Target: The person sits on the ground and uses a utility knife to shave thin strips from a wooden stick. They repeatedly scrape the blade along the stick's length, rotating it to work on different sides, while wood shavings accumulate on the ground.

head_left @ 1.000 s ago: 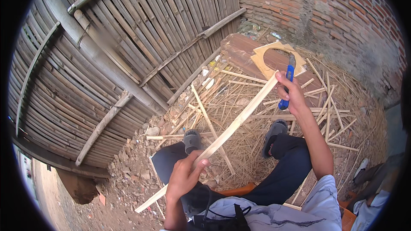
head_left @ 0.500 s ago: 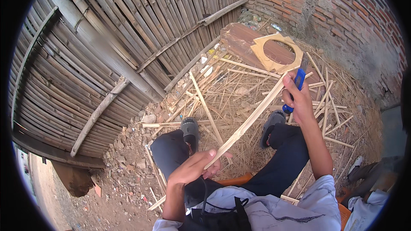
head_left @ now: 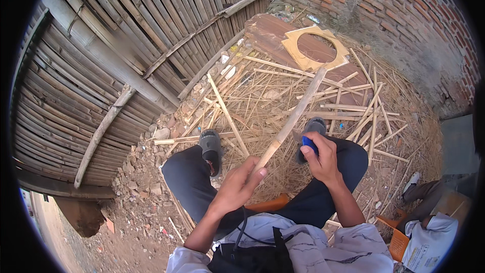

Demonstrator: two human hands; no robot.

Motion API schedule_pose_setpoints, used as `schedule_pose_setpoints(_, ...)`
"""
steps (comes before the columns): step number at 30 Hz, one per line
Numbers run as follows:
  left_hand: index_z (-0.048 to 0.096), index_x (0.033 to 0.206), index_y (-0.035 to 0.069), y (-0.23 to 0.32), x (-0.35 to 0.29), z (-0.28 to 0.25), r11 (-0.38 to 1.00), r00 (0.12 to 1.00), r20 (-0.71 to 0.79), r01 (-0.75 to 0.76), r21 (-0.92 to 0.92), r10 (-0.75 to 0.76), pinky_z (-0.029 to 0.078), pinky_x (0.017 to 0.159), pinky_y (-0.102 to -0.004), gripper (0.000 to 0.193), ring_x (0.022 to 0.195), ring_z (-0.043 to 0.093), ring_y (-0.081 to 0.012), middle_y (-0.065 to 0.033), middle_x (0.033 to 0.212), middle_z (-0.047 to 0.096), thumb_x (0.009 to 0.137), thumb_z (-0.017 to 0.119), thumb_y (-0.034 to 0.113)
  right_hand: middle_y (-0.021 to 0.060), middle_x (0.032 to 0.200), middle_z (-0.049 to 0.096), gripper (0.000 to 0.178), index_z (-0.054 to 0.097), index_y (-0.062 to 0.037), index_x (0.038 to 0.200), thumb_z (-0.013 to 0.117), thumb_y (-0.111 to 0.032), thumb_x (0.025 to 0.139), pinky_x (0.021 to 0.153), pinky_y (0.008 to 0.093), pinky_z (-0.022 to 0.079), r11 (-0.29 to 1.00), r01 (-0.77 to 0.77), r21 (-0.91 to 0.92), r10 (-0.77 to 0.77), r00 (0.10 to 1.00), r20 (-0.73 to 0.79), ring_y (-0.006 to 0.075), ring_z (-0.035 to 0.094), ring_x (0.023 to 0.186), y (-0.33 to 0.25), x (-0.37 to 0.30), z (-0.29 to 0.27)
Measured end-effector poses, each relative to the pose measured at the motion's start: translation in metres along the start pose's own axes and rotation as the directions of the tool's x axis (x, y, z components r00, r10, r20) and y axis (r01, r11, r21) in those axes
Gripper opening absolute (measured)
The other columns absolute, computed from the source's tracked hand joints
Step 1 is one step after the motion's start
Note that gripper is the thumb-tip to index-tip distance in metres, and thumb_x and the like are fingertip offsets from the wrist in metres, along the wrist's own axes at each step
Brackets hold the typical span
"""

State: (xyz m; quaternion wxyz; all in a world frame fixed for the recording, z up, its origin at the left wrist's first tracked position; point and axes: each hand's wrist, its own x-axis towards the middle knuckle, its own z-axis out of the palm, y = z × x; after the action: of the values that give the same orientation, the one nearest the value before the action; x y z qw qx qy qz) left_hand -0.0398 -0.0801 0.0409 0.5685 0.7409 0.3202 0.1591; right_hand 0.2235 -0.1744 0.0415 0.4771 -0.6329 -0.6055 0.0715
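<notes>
My left hand [head_left: 238, 186] is closed around the near end of a long, flat bamboo strip [head_left: 292, 120], which slants up and away to the right over the shavings. In my right hand [head_left: 326, 162] is a blue-handled knife [head_left: 309, 144], gripped above my right knee. Its blade is hard to make out; it seems to point toward the strip's edge. The right hand is apart from the left, just right of the strip's lower half.
Thin bamboo shavings [head_left: 268, 179] and several cut strips [head_left: 373, 121] litter the ground. Ahead lie a brown board [head_left: 268, 35] and a cardboard piece [head_left: 293, 53] with a round hole. A bamboo fence [head_left: 166, 25] and brick wall [head_left: 399, 15] enclose the spot. Another person [head_left: 429, 237] sits at right.
My right hand has come down and back toward me with the knife, away from the strip's far end. The strip has turned over to a greyer face, still held by my left hand.
</notes>
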Motion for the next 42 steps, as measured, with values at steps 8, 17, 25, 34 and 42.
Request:
schedule_pose_setpoints(8,0.063,0.125,0.001,0.016,0.011,0.01,0.977,0.991,-0.079,-0.094,0.191,0.111,0.05,0.068,-0.0376,0.025,0.07,0.066,-0.0232,-0.0155,0.082,0.068,0.111,0.065,0.022,0.0115,0.094,0.077,0.032,0.075,-0.0033,0.109,0.085,-0.03,0.094,0.066,0.0384,0.06,0.992,0.089,-0.091,-0.082,0.994,0.078,0.031,0.076,0.074,0.004,-0.003,0.008)
schedule_pose_setpoints(17,0.059,0.123,0.002,0.014,0.005,0.025,0.987,0.997,-0.078,0.011,0.161,0.001,0.051,0.065,-0.0441,0.022,0.067,0.069,-0.0356,-0.0182,0.075,0.066,0.114,0.059,0.021,0.0103,0.08,0.071,0.035,0.075,-0.0008,0.105,0.088,-0.03,0.091,0.06,0.0368,0.055,0.978,0.167,-0.127,-0.164,0.986,0.032,0.0279,0.07,0.063,0.003,-0.004,0.012)
schedule_pose_setpoints(25,0.055,0.12,0.002,0.004,0.007,0.026,0.99,0.999,-0.026,0.04,0.137,-0.037,0.049,0.065,-0.0494,0.025,0.066,0.067,-0.0392,-0.0198,0.075,0.064,0.118,0.049,0.026,0.0069,0.092,0.08,0.029,0.078,-0.008,0.103,0.088,-0.032,0.09,0.061,0.0353,0.058,0.974,0.125,-0.188,-0.117,0.992,0.049,0.0256,0.076,0.07,0.0,-0.005,0.014)
schedule_pose_setpoints(34,0.052,0.117,0.001,-0.004,-0.018,0.016,0.979,0.997,-0.056,0.071,0.189,-0.061,0.045,0.068,-0.0598,0.025,0.073,0.064,-0.054,-0.0274,0.071,0.06,0.118,0.047,0.025,0.0135,0.087,0.079,0.026,0.078,-0.0039,0.11,0.081,-0.027,0.098,0.062,0.0404,0.058,0.928,-0.258,-0.268,0.185,0.945,-0.27,0.0326,0.076,0.07,0.014,0.011,-0.016)
schedule_pose_setpoints(42,0.054,0.117,0.0,-0.017,-0.025,-0.005,0.99,0.993,-0.042,0.109,0.086,-0.106,0.044,0.073,-0.0572,0.031,0.079,0.063,-0.052,-0.0278,0.08,0.062,0.118,0.046,0.03,0.0152,0.092,0.079,0.027,0.076,-0.0021,0.108,0.08,-0.027,0.1,0.063,0.0376,0.057,0.983,-0.107,-0.149,0.09,0.989,-0.119,0.0314,0.076,0.071,-0.016,-0.003,0.004)
